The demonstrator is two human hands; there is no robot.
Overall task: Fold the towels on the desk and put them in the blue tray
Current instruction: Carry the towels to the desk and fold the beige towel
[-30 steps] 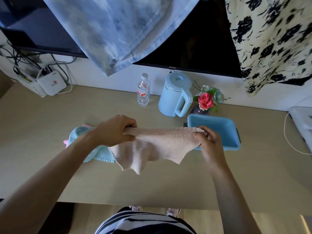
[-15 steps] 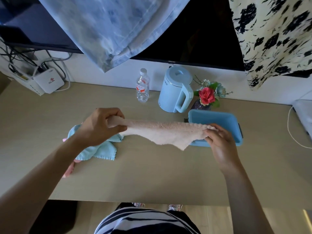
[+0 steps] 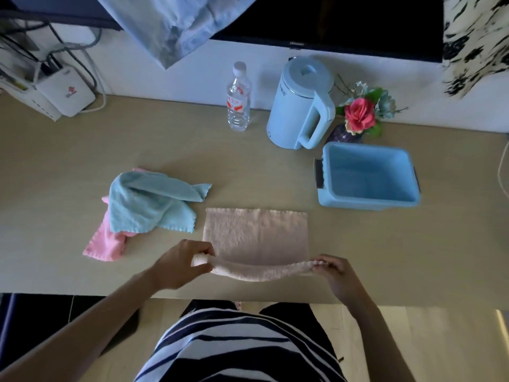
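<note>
A beige towel (image 3: 254,232) lies spread flat on the desk (image 3: 68,166) in front of me, its near edge lifted off the surface. My left hand (image 3: 180,264) pinches the near left corner and my right hand (image 3: 337,272) pinches the near right corner. To the left, a crumpled teal towel (image 3: 150,205) lies on top of a pink towel (image 3: 106,245). The blue tray (image 3: 367,176) stands empty at the right of the beige towel, further back.
Along the back wall stand a water bottle (image 3: 238,99), a light blue kettle (image 3: 298,104) and a vase with a red flower (image 3: 359,115). A white router (image 3: 66,93) with cables sits at the back left. Clothes hang overhead. The desk's front edge lies just below my hands.
The beige towel was held up in the air between both hands; now its far part lies flat on the desk and my hands have come down and toward me with the near edge.
</note>
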